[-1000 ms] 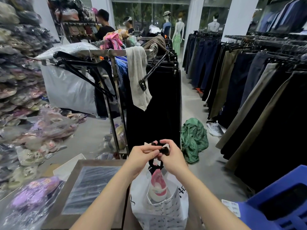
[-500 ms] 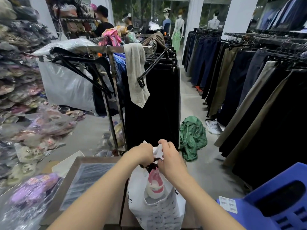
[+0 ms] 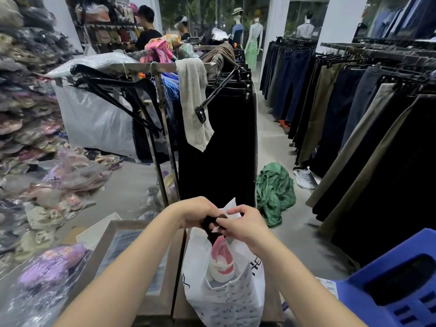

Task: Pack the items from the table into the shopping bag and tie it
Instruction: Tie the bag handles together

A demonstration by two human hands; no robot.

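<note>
Far left: stacks of bagged slippers (image 3: 21,119) piled up the wall, more bagged pairs spilled on the floor, one purple bagged pair (image 3: 50,267) lying just beside the table's left edge.

Table (image 3: 99,253): grey frame with a glass-like top, front left of me.

My left hand (image 3: 197,212) is above the table's right edge, fingers curled shut. The grip pinches the black handles (image 3: 212,224) at the top of the shopping bag.

Shopping bag (image 3: 224,296): white plastic with small dark print, standing upright at the table's right end, directly under both hands. Mouth gathered but not closed; a pink and white item (image 3: 221,258) shows inside through the gap. Whether the handles are knotted yet, can't tell, since my fingers cover that spot.

My right hand (image 3: 245,226) touches the left one, grip narrow, thumb and fingertips pinched on the same black handles plus a flap of the white plastic sticking up behind.

Behind the bag: clothes rack (image 3: 217,142) with black trousers, and a beige cloth (image 3: 193,102) draped over its rail.

Right of that: crumpled green garment (image 3: 274,192) on the floor, then a long rack of dark trousers (image 3: 354,119).

Bottom right corner: blue plastic crate (image 3: 391,286), well apart from the bag.
</note>
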